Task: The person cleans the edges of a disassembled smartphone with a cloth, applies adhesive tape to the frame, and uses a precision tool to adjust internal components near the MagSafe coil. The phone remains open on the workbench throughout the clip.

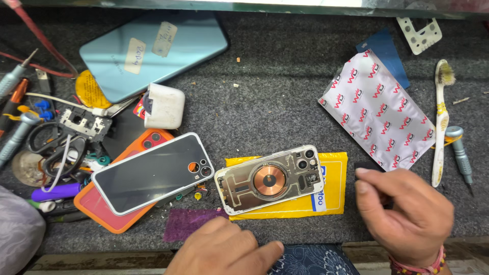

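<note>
Yellow packet (333, 196) under phone back housing (269, 179), patterned silver pouch (377, 111) beyond, left hand (224, 252) empty, right hand (405, 211) pinching small dark piece (368, 166).

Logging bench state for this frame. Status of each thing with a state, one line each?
Phone back housing: opened, copper coil exposed, lying on yellow pad.
Black-backed phone: face down, resting on orange case.
Blue phone: face down, stickers on back.
Scissors: closed.
Right hand: pinching small dark piece.
Left hand: empty, at bench edge.
</note>
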